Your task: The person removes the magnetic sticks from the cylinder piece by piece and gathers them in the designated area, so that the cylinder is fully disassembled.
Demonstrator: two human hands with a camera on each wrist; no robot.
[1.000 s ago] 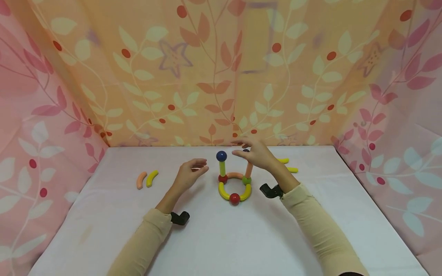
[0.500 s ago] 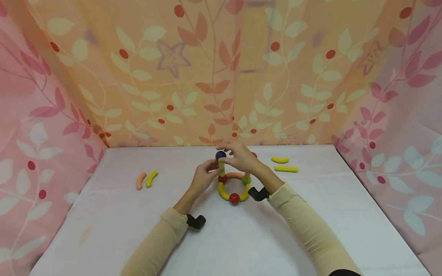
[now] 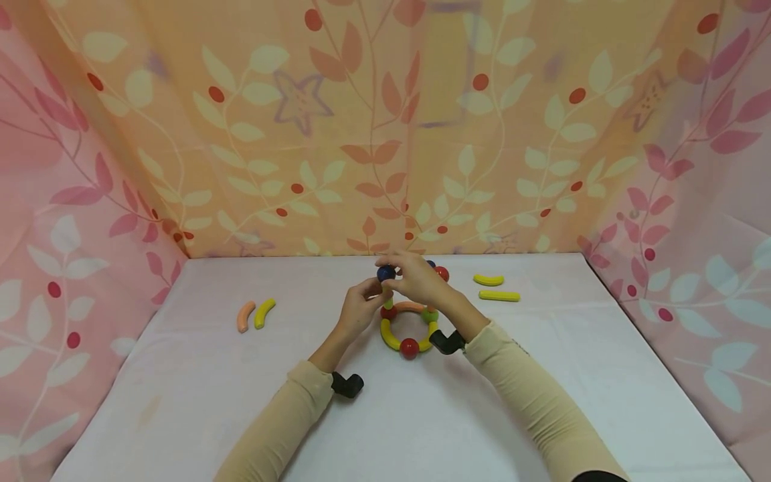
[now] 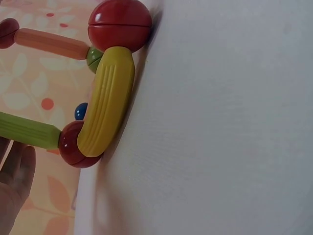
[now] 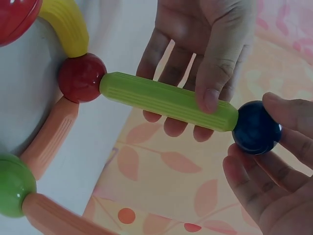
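Sleeves [image 3: 277, 422] nearest us, both beige and cuffed, angle in over the white table [image 3: 397, 428], a black mount [image 3: 347, 385] at each wrist. Next up the cloth, a front red ball [image 3: 409, 348] on the ring, with yellow arcs [image 3: 390, 335] on either side of it! Past that, the action: left hand [image 3: 359, 304] pinching the upright green rod [image 5: 168, 100], thumb across one face, fingers slightly spread behind. And the right hand [image 3: 415, 278] pinches the blue ball [image 5: 257, 127] at the rod's top — thumb one side, fingertips the other, ball touching rod. Down at its foot, the rod meets a dark red ball [image 5: 82, 77], and an orange arc [image 3: 409, 306] runs from there to a green ball [image 3: 429, 314]. Up from that stands an orange rod [image 4: 54, 43], topped by another red ball [image 3: 442, 274]. Out left, well apart, two loose curved pieces [image 3: 264, 313], orange and yellow; out right, a yellow stick [image 3: 498, 295], then a short yellow curve [image 3: 488, 279]. Farthest — the floral curtain [image 3: 373, 167].
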